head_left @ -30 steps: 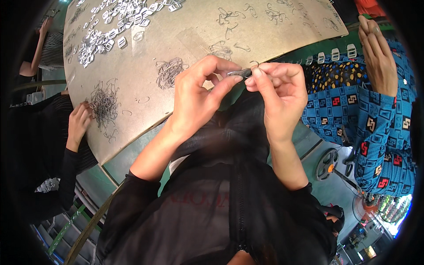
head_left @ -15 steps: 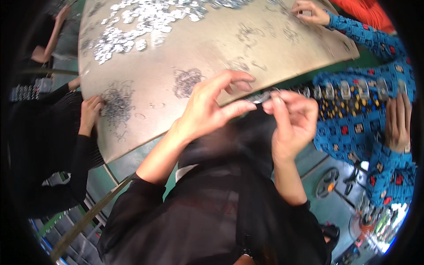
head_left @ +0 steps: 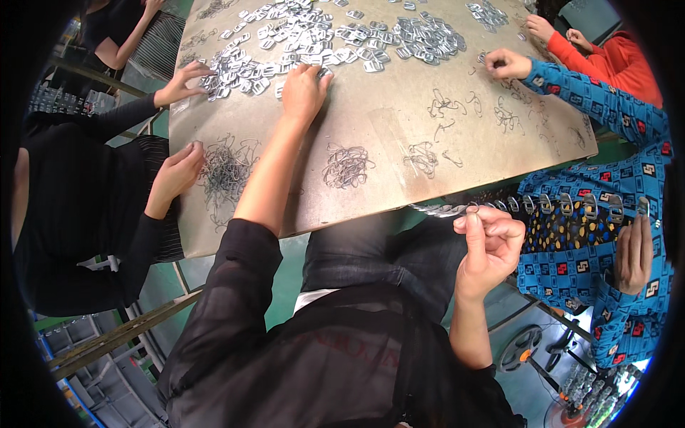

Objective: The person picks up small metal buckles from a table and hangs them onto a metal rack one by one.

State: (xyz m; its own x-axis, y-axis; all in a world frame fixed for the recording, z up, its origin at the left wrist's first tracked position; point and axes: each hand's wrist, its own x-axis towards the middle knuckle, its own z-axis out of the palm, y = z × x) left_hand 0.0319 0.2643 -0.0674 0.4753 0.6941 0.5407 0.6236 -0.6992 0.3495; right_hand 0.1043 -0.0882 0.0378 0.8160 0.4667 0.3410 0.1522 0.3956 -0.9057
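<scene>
My left hand [head_left: 303, 96] reaches over the table to the near edge of a heap of silvery metal buckles [head_left: 292, 32]. Its fingers are curled down; a buckle shows beside the thumb, but what the fingertips hold is hidden. Near the table's front edge my right hand [head_left: 491, 246] is closed in a pinch on a string of metal buckles [head_left: 547, 205]. A small wire bit shows at those fingertips. The string runs rightward to a co-worker's hand [head_left: 631, 257]. Its left end [head_left: 435, 210] lies along the table edge.
Tangled wire piles lie on the table [head_left: 357, 121]: one in front of me [head_left: 347, 166], one at left [head_left: 227, 171], others at right [head_left: 421, 158]. A co-worker's hands [head_left: 182, 85] work at left. A blue patterned sleeve [head_left: 585, 89] and an orange sleeve reach in from the right.
My left hand has left the string beside my right hand and moved forward to the buckle heap. My right hand stays pinched on the string. The view has shifted, showing more of the table.
</scene>
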